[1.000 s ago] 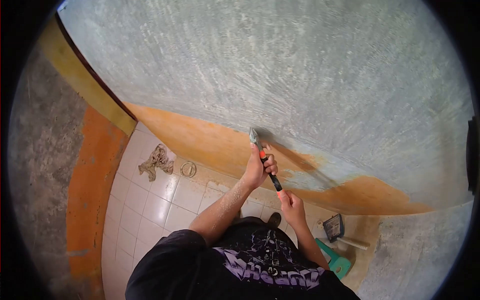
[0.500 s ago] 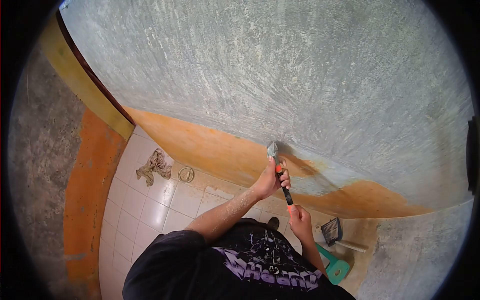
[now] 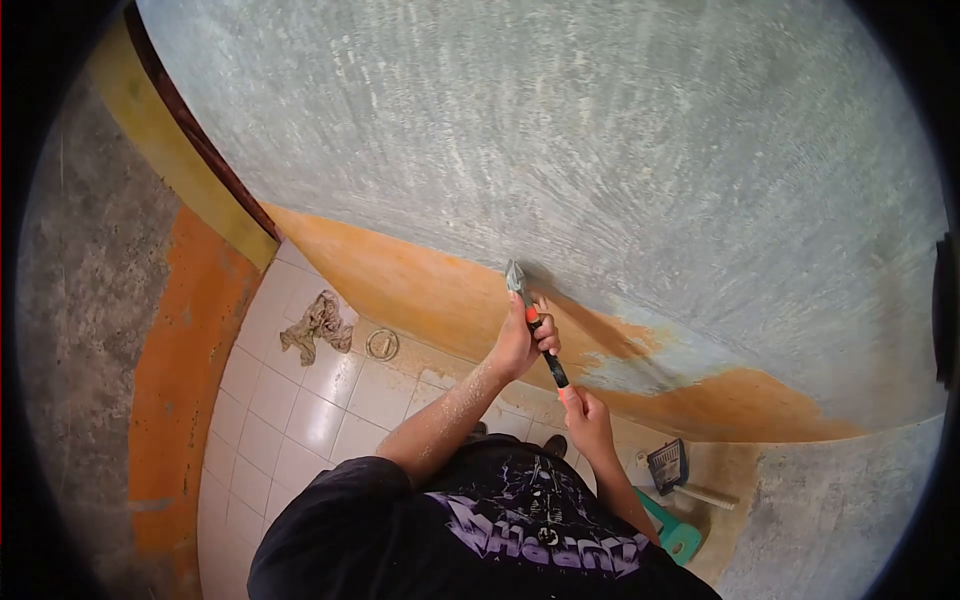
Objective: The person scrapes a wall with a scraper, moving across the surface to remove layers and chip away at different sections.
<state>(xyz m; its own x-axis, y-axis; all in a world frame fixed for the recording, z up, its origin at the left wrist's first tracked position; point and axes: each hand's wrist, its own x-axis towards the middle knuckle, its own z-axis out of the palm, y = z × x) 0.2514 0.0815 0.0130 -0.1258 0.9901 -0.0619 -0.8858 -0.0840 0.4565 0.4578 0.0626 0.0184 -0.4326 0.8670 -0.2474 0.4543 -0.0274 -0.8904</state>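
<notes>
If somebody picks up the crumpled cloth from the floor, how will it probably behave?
The cloth will likely hang floppy, since it lies in loose, irregular folds. It seems unlikely to roll, having a flat, uneven spread on the tiles. Probably it is not fragile, as soft fabric.

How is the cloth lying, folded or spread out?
Neither, really: it's crumpled. The cloth lies on the tiles in bunched wrinkles, with ragged edges.

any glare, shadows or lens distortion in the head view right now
Head view: bright glare on the floor tiles; a dark shadow running diagonally across the wall beside the tool; strong wide-angle distortion, edges bowed and corners black.
</notes>
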